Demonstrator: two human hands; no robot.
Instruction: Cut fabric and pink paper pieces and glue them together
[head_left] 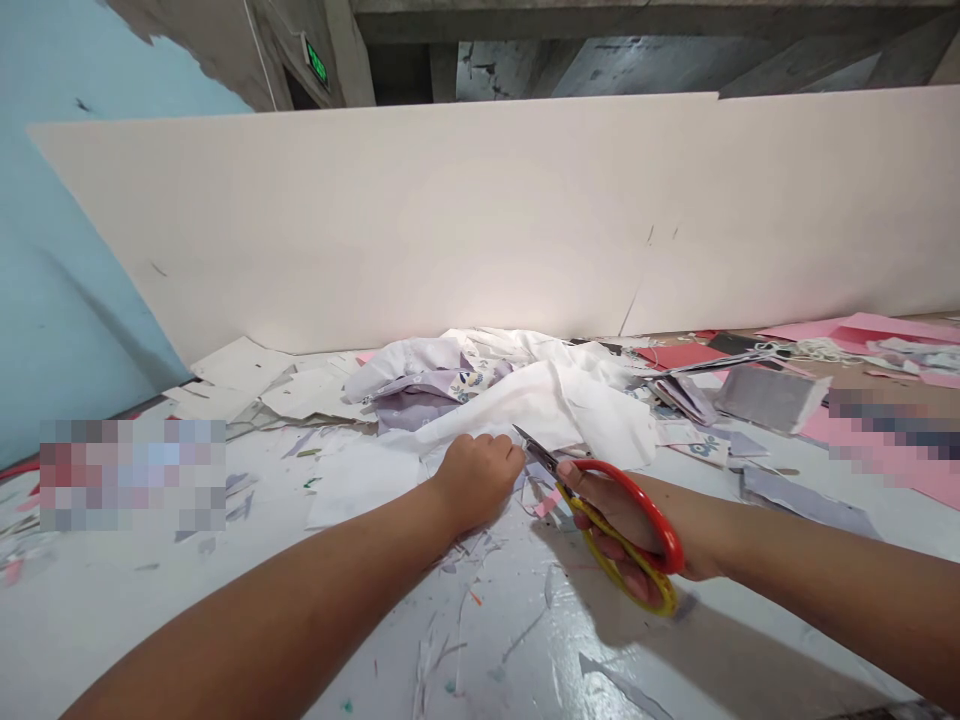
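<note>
My left hand [480, 478] is closed, its fingers curled down on the edge of a white sheet of cloth or paper [540, 405] that lies crumpled on the table. My right hand [637, 530] grips a pair of scissors [600, 505] with one red and one yellow handle loop. The dark blades point up and left, their tips close to my left hand's knuckles at the sheet's edge. A small pink scrap [547, 503] lies just below the blades.
The white table [225, 620] is strewn with paper scraps and slivers. A lilac printed piece [427, 395] sits in the pile. Pink and red sheets [862, 330] and grey pieces [772, 398] lie at right. A long pale board [480, 220] stands behind.
</note>
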